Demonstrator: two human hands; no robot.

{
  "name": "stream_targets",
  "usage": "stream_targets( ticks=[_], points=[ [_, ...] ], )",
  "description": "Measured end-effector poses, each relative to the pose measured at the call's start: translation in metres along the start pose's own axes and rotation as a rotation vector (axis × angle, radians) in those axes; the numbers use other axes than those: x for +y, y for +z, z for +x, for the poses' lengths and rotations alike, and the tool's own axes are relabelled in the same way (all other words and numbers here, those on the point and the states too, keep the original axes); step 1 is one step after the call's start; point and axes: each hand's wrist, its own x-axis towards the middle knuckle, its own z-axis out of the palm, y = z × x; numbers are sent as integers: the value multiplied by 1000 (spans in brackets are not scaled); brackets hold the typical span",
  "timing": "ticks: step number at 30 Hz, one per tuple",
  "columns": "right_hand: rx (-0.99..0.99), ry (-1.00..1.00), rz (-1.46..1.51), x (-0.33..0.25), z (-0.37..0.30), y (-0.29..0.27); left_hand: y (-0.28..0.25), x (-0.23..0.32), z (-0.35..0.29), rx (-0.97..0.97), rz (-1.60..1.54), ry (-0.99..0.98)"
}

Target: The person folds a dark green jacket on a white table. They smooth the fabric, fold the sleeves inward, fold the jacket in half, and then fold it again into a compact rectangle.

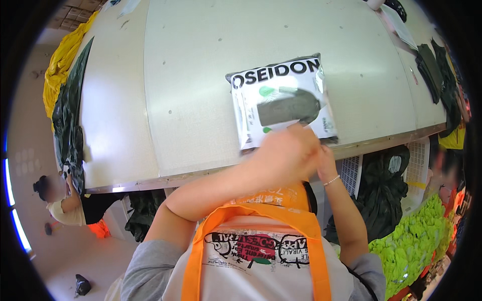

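Observation:
A flat plastic package [246, 108], white with a dark green oblong and bold black lettering, lies on the pale worktable near its front edge. My left forearm crosses in front of my body, and my left hand [293, 145] is over the package's lower edge; motion smears its fingers. Close beside it, at the package's lower right corner, is my right hand [326, 163], with a beaded bracelet on the wrist. The right fingers look curled together, partly covered by the left hand, and what is between them is hidden.
The worktable [196, 100] has a metal front edge. Dark green garments [70, 120] and yellow fabric [63, 65] hang along its left side. Below right are a white plastic crate [416, 165], dark plastic [376, 190] and bright green items [411, 241]. Another person [65, 200] stands at far left.

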Motion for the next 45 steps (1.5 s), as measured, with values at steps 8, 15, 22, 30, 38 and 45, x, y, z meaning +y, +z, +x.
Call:
stream_targets(
  ticks=[8, 15, 22, 30, 38, 45],
  points=[
    [46, 201, 392, 13, -3, 48, 46, -200, 47, 424, 678, -237],
    [90, -57, -106, -7, 4, 2, 71, -156, -61, 307, -191, -869],
    [-98, -184, -493, -11, 25, -6, 100, -139, -115, 405, -746, -961],
    [-348, -218, -813, -27, 62, 3, 146, -98, -132, 953, -475, -1051],
    [-938, -29, -926, -45, 139, 16, 220, -52, -105, 1415, -543, -1341],
    [-1337, 323, -929, -39, 189, 33, 151, -63, -98, 1255, 580, -1750]
  ],
)
